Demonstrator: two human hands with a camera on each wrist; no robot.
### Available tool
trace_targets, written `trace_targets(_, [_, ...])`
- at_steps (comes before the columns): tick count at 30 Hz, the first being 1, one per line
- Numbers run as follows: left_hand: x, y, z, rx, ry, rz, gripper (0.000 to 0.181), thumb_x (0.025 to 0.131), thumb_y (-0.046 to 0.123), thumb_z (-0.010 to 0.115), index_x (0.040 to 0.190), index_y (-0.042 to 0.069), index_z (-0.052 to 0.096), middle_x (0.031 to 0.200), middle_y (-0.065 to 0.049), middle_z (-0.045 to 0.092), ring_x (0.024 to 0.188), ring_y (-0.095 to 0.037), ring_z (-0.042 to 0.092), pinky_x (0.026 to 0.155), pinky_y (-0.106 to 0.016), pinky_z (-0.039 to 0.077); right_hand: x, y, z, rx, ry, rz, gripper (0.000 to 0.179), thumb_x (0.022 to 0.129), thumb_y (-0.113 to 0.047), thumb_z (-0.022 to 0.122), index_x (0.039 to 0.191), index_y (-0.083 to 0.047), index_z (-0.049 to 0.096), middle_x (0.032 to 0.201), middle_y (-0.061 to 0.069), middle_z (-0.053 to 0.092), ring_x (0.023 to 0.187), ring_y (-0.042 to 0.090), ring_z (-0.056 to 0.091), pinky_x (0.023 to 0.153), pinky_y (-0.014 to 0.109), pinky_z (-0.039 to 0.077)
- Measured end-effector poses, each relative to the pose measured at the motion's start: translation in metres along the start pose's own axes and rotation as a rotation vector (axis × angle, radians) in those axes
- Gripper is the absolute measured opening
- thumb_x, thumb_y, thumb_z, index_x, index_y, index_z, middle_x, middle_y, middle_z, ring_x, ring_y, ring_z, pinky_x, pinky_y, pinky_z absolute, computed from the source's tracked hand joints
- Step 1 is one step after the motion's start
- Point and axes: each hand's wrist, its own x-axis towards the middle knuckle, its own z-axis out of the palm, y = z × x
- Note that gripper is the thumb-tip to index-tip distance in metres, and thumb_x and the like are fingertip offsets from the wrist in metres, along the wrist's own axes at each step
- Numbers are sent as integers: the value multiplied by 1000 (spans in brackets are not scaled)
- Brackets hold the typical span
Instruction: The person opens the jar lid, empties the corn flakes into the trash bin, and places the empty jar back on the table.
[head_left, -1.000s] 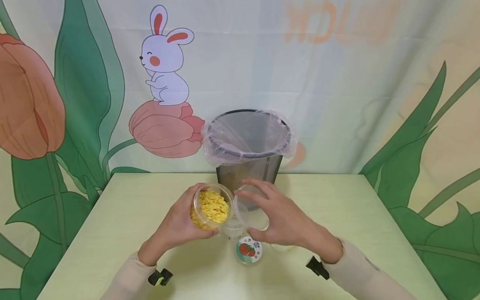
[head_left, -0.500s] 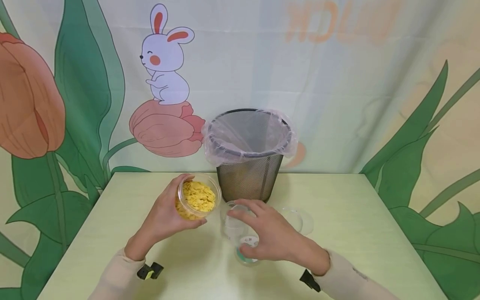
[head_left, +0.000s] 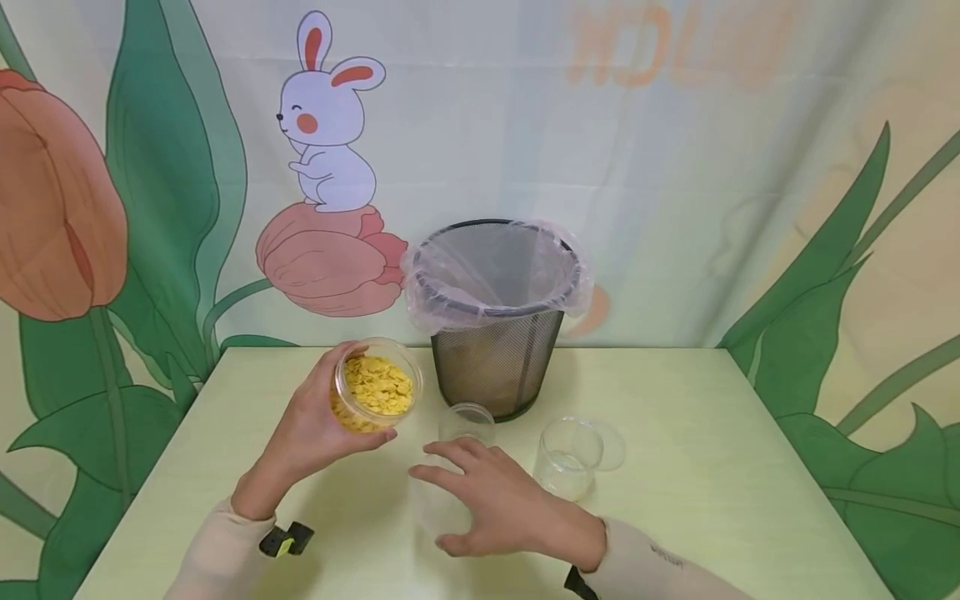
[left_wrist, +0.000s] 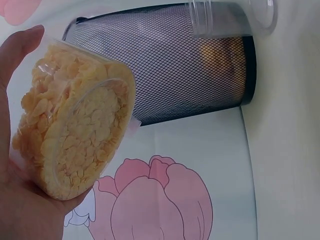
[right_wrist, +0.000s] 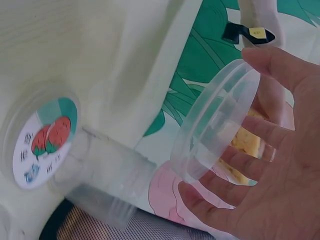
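In the head view my left hand (head_left: 303,421) grips a clear plastic jar of yellow cornflakes (head_left: 378,385) by its side. The jar is uncovered and tilted, its mouth facing up toward me; its flake-covered base (left_wrist: 90,135) shows in the left wrist view. My right hand (head_left: 502,504) holds a translucent round lid (right_wrist: 215,122) at its edge between thumb and fingers. Just beyond that hand stands a clear jar (head_left: 467,421). A label disc with red fruit (right_wrist: 47,142) lies beside this jar in the right wrist view, and my right hand hides it from the head camera.
A black mesh wastebasket (head_left: 491,367) lined with a thin plastic bag (head_left: 442,304) stands at the table's back edge. Right of centre is another clear jar (head_left: 567,458), with a clear lid (head_left: 611,446) beside it. A printed cloth (head_left: 660,183) hangs behind the table (head_left: 690,500).
My left hand has moved left with the cornflake jar, away from the lid. My right hand has carried the lid down and left, toward me, uncovering the clear jars behind it.
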Motion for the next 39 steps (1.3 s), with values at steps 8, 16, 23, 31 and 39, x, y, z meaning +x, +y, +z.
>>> trace_targets(8, [-2,-2,-3,17,-2,-12,115,55,31,97,149,21,31,143,-10,46,125,-31,50,97,-60,48,14,-11,20,-25,-67,-2,76,79,-57,72,146,-37,41,152,-3,41,134,21,45,98,45,49])
trace_targets(16, [-2,-2,-3,22,-8,-20,115,56,34,96,150,20,30,143,-10,46,125,-33,50,98,-61,48,25,-16,42,-24,-149,-7,77,80,-57,72,147,-39,39,153,-4,39,136,22,43,101,45,48])
trace_targets(23, [-2,-5,-3,27,-10,-32,115,57,36,96,150,19,30,143,-11,46,125,-33,50,97,-62,48,32,-16,64,-81,-168,-11,78,80,-60,70,148,-39,38,154,-4,40,136,20,44,100,42,49])
trace_targets(31, [-1,-6,-3,25,-13,-41,115,57,37,95,150,19,30,143,-11,46,125,-33,50,98,-62,47,40,-16,82,-113,-188,4,77,79,-60,71,147,-39,41,152,-2,43,134,20,46,97,40,50])
trace_targets(39, [-1,-9,-2,24,-12,-32,114,57,38,95,149,18,31,143,-12,46,125,-33,50,98,-61,47,43,-15,91,-115,-214,5,75,81,-61,69,147,-39,40,153,-1,42,136,21,44,101,36,47])
